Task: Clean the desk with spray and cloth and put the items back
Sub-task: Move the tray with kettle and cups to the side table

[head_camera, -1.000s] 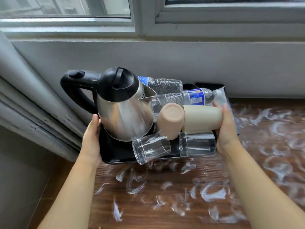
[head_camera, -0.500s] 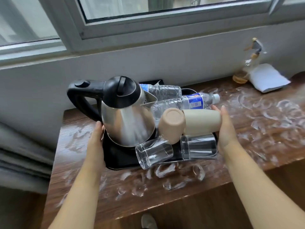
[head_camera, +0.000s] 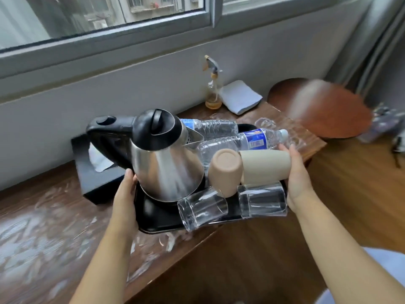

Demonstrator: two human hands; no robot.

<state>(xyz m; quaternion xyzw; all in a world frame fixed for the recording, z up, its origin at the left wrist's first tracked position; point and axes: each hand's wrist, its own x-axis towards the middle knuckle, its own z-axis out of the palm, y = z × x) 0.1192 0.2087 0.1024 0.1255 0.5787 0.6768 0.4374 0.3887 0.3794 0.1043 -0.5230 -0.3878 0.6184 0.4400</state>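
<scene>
I hold a black tray (head_camera: 157, 224) by both ends, lifted above the wooden desk (head_camera: 43, 227). My left hand (head_camera: 125, 194) grips its left edge beside the steel kettle (head_camera: 166, 163). My right hand (head_camera: 295, 178) grips the right edge. On the tray lie two beige cups (head_camera: 228, 172), two clear glasses (head_camera: 203, 207) and two water bottles (head_camera: 247, 141), all on their sides. The desk top is streaked with wet foam. The spray bottle (head_camera: 212, 88) and folded white cloth (head_camera: 241, 97) stand at the desk's far end by the wall.
A black tissue box (head_camera: 98, 174) sits on the desk behind the kettle, against the wall. A round wooden stool or table (head_camera: 324, 110) stands past the desk's right end. Curtains (head_camera: 377, 44) hang at the right. Wood floor lies to my right.
The view has swung right and pulled back, with the tray carried along between both hands toward the desk's right part. The tissue box and round wooden top have come into view.
</scene>
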